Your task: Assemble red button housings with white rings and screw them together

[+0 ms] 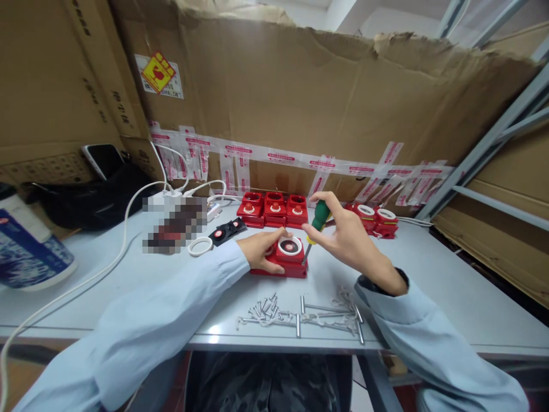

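A red box (283,270) with a white ring and a dark round centre lies flat on the table. My left hand (261,252) is wrapped around its left side, pressing it down, thumb at the front. My right hand (349,237) has fingers closed round the green handle of a screwdriver (321,214). The screwdriver leans, its tip touching the box's right edge near a corner; whether a screw sits under it is too small to tell. In front of the box lie a pile of screws (268,309) and several T-shaped metal rods (330,312) with thin chains.
Behind stand three red housings (274,209) in a row, with more ringed red boxes (376,219) to the right. A black part (228,230) and a loose white ring (199,246) lie left. White cables (124,240) run past a blue-white tub (32,246). Cardboard (291,86) walls the back.
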### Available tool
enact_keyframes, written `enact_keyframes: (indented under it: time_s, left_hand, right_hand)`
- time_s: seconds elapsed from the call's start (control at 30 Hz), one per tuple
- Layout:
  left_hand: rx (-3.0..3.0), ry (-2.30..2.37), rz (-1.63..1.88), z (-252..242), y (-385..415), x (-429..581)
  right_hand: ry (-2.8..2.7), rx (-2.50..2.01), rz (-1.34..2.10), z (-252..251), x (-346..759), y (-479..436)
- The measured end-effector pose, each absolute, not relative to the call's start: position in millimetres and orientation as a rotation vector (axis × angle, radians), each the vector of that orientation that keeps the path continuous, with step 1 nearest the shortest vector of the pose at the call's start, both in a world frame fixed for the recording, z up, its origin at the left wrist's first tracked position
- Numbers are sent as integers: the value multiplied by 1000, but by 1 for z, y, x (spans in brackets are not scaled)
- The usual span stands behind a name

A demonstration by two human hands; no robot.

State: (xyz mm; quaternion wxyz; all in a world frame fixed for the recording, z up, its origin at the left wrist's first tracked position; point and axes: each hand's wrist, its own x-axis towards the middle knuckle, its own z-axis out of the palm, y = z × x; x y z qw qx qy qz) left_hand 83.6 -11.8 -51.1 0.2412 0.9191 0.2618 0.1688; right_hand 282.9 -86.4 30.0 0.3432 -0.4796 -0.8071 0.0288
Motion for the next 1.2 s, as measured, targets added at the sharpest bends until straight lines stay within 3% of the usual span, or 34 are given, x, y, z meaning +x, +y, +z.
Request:
enact_keyframes:
  time_s: [0.13, 0.2, 0.43, 0.53, 0.73, 0.8, 0.87, 1.07, 1.2]
  left_hand:
    - [2496, 716, 462, -51, -12, 84]
    - [2498, 724, 462, -52, -11, 84]
    - [2523, 717, 468, -51, -12, 84]
    - [2521, 691, 463, -49, -13, 84]
    - [2530, 720, 460, -49, -12, 84]
    - [2531, 722, 457, -50, -12, 84]
    - [2528, 721, 458, -52, -11, 84]
    - [2520, 719, 485, -54, -11, 84]
    - [2525, 719, 468, -52, -12, 84]
  right_hand:
    - [-2286, -973, 577, 48, 299, -92]
    - [-2281, -961, 612, 52, 303, -94]
    - [-2068, -1249, -2, 40, 281, -92]
    - [-2000, -1292, -66, 37, 276, -87]
    - [-2269, -872, 769, 54, 295, -88]
    - [-2276, -855, 878, 57, 299, -88]
    - [-2214, -924, 768, 54, 298, -87]
    - [-1958, -1261, 17, 33, 272, -85]
    - [-2084, -1263, 89, 41, 277, -85]
